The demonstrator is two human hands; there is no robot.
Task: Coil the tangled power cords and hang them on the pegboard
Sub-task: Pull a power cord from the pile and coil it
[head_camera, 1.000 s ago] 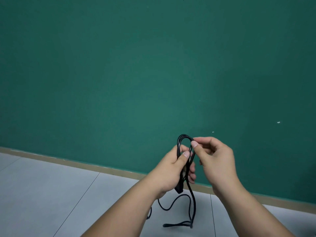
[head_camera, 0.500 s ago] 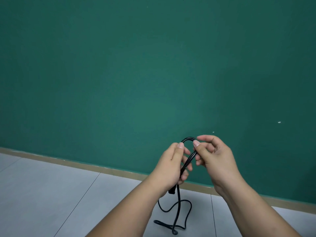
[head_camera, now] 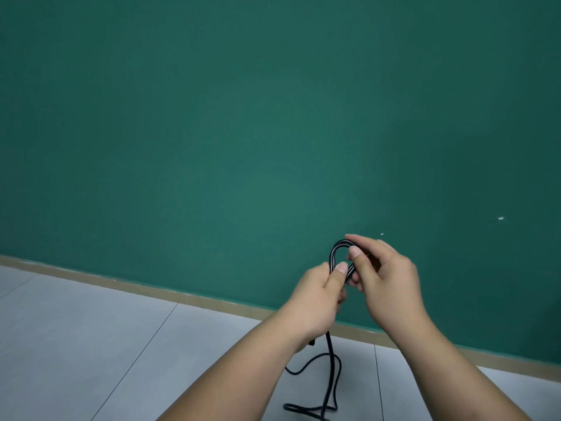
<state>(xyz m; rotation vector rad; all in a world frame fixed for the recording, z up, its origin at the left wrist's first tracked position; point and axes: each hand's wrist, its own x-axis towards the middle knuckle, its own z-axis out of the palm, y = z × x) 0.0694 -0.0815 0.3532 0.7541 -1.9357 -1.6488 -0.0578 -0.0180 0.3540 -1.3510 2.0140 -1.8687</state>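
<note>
A thin black power cord (head_camera: 333,253) forms a small loop between both hands, in front of the green wall. My left hand (head_camera: 318,296) grips the lower part of the loop, thumb pressed against the strands. My right hand (head_camera: 382,275) pinches the top right of the loop between thumb and forefinger. The rest of the cord hangs down from my left hand and trails in loose curves on the floor (head_camera: 329,375). A plug end peeks out under my left wrist. No pegboard is in view.
A plain green wall (head_camera: 243,132) fills most of the view, with a beige skirting strip (head_camera: 151,288) along its base. Below it lies a grey tiled floor (head_camera: 91,344).
The loop between my hands has widened and risen a little. My right hand has shifted to pinch its top. The hanging cord has swung and its floor loops have shifted.
</note>
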